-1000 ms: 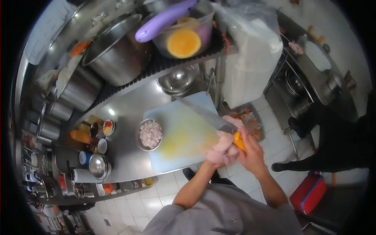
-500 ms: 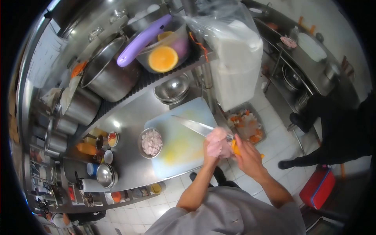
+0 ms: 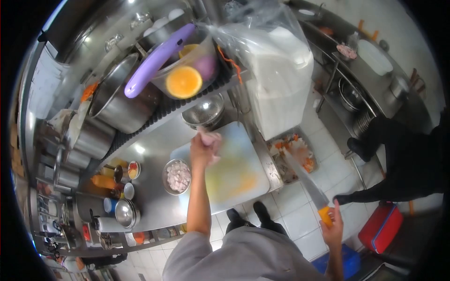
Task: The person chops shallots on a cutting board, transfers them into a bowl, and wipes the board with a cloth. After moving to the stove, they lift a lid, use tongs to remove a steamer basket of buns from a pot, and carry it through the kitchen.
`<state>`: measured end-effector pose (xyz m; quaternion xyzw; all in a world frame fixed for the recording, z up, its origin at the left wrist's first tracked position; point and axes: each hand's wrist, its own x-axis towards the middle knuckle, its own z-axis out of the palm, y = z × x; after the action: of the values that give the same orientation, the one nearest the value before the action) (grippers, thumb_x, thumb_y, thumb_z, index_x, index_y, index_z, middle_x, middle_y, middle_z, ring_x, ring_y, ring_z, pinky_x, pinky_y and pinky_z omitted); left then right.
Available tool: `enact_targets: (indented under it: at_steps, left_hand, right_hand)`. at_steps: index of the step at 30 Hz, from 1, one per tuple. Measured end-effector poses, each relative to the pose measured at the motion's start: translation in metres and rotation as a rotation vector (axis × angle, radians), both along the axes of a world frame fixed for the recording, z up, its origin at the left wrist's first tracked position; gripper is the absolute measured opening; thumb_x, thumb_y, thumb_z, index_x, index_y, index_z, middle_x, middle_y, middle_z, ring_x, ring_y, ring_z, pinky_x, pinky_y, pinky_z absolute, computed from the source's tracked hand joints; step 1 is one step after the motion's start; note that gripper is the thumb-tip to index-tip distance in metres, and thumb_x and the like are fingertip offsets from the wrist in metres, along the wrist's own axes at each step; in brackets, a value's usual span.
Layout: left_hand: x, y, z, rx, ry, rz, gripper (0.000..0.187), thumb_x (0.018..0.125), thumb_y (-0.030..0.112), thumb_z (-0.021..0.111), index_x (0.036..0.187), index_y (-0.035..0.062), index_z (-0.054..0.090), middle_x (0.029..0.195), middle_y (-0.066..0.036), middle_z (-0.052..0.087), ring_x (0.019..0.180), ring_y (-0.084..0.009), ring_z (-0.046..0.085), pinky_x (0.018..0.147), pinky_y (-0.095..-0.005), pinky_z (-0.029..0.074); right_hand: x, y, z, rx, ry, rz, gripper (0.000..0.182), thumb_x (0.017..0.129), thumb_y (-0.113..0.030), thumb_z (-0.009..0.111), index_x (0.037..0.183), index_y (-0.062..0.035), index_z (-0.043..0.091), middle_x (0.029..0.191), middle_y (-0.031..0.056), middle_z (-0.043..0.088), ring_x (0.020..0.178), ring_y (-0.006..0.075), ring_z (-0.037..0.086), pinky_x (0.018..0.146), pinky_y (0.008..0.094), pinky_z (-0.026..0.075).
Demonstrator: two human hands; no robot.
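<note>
My left hand (image 3: 200, 152) is closed around a piece of pale pink raw meat (image 3: 213, 142), raised above the far left part of the cutting board (image 3: 246, 157). The board is white with yellow and orange stains. Beside its left edge stands a metal bowl (image 3: 165, 183) holding diced pale meat (image 3: 178, 175). Away to the right, beyond the counter's edge, my right hand (image 3: 333, 229) grips the orange handle of a large knife (image 3: 309, 184). The blade slants up and left, its tip over a tray of scraps.
That scrap tray (image 3: 315, 165) sits right of the counter. A shelf above bears large pots (image 3: 124, 110) and a clear container with a halved orange (image 3: 183, 82). Small bowls (image 3: 125, 213) and bottles line the left. A person's dark-clothed leg (image 3: 375, 189) and a red box (image 3: 380, 227) are at right.
My hands have moved apart. The left one carried the meat left and away over the board; the right one swung the knife right and toward me, off the board.
</note>
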<state>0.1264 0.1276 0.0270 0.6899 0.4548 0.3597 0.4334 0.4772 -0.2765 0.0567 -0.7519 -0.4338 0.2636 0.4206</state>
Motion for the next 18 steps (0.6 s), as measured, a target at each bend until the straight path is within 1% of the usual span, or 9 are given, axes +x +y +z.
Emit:
enact_targets:
  at_steps: [2, 3, 4, 6, 9, 11, 12, 15, 18]
  left_hand:
    - [0.023, -0.006, -0.047, 0.139, 1.078, 0.572, 0.085, 0.078, 0.057, 0.066, 0.143, 0.0089, 0.039, 0.147, -0.017, 0.040, 0.135, -0.0355, 0.038, 0.104, -0.0511, 0.037]
    - [0.031, -0.004, -0.071, 0.087, 0.917, 0.632, 0.087, 0.078, 0.059, 0.065, 0.144, 0.0095, 0.038, 0.151, -0.023, 0.031, 0.141, -0.0479, 0.018, 0.111, -0.0625, 0.017]
    - [0.035, 0.001, -0.087, 0.092, 0.910, 0.636, 0.087, 0.078, 0.059, 0.065, 0.144, 0.0095, 0.038, 0.151, -0.023, 0.031, 0.141, -0.0479, 0.018, 0.111, -0.0625, 0.017]
    - [0.046, 0.010, -0.100, 0.299, 0.848, 0.657, 0.076, 0.085, 0.053, 0.060, 0.143, 0.0084, 0.039, 0.149, -0.023, 0.034, 0.140, -0.0450, 0.024, 0.112, -0.0553, 0.022]
    - [0.069, -0.020, -0.095, 0.411, 0.406, 0.404, 0.050, 0.094, 0.032, 0.053, 0.137, 0.0079, 0.046, 0.142, -0.018, 0.046, 0.128, -0.0374, 0.045, 0.104, -0.0487, 0.035]
    - [0.113, -0.078, -0.056, 0.453, 0.136, -0.102, 0.026, 0.091, 0.008, 0.046, 0.113, 0.0060, 0.061, 0.113, -0.019, 0.063, 0.105, -0.0381, 0.059, 0.097, -0.0458, 0.042]
    - [0.127, -0.108, -0.062, 0.487, 0.067, -0.234, 0.022, 0.093, 0.010, 0.047, 0.109, 0.0059, 0.062, 0.114, -0.019, 0.062, 0.105, -0.0378, 0.059, 0.096, -0.0424, 0.044]
    - [0.149, -0.185, -0.054, -0.095, -0.186, -0.246, 0.025, 0.093, 0.018, 0.056, 0.111, 0.0030, 0.062, 0.103, -0.016, 0.066, 0.097, -0.0250, 0.062, 0.088, -0.0347, 0.047]
    - [0.105, -0.173, -0.025, -0.162, 0.010, -0.105, 0.022, 0.094, 0.017, 0.055, 0.106, 0.0004, 0.064, 0.099, -0.019, 0.068, 0.093, -0.0268, 0.065, 0.084, -0.0365, 0.050]
  right_hand:
    - [0.004, -0.014, -0.007, -0.003, -0.042, -0.022, 0.084, 0.071, 0.011, 0.066, 0.147, -0.0059, 0.034, 0.105, 0.0125, 0.056, 0.090, 0.0247, 0.056, 0.081, 0.0335, 0.047]
    - [0.005, -0.017, -0.004, -0.033, -0.007, -0.067, 0.084, 0.071, 0.012, 0.066, 0.147, -0.0059, 0.034, 0.104, 0.0113, 0.054, 0.091, 0.0226, 0.055, 0.082, 0.0322, 0.046]
    - [0.006, -0.018, -0.003, -0.059, 0.026, -0.114, 0.085, 0.071, 0.013, 0.065, 0.147, -0.0060, 0.034, 0.103, 0.0101, 0.053, 0.091, 0.0206, 0.054, 0.082, 0.0309, 0.046]
    - [0.009, -0.017, -0.007, 0.012, 0.074, -0.130, 0.085, 0.070, 0.014, 0.065, 0.147, -0.0056, 0.034, 0.103, 0.0087, 0.052, 0.093, 0.0189, 0.054, 0.083, 0.0294, 0.045]
    - [0.016, -0.020, -0.009, 0.068, 0.141, -0.117, 0.085, 0.070, 0.016, 0.063, 0.147, -0.0045, 0.033, 0.104, 0.0070, 0.050, 0.096, 0.0170, 0.053, 0.085, 0.0269, 0.044]
    - [0.024, -0.012, -0.013, 0.100, 0.138, -0.091, 0.084, 0.071, 0.018, 0.062, 0.147, -0.0031, 0.032, 0.109, 0.0072, 0.049, 0.101, 0.0173, 0.053, 0.088, 0.0256, 0.043]
    - [0.026, -0.007, -0.012, 0.101, 0.140, -0.082, 0.084, 0.071, 0.018, 0.062, 0.147, -0.0031, 0.032, 0.109, 0.0072, 0.049, 0.101, 0.0173, 0.053, 0.088, 0.0256, 0.043]
    - [0.030, 0.010, -0.001, 0.167, 0.208, -0.019, 0.083, 0.074, 0.018, 0.061, 0.148, -0.0027, 0.030, 0.113, 0.0080, 0.052, 0.106, 0.0169, 0.054, 0.093, 0.0257, 0.042]
    - [0.028, 0.016, 0.009, 0.196, 0.245, -0.003, 0.082, 0.074, 0.018, 0.061, 0.147, -0.0009, 0.030, 0.113, 0.0078, 0.053, 0.105, 0.0169, 0.054, 0.094, 0.0260, 0.042]
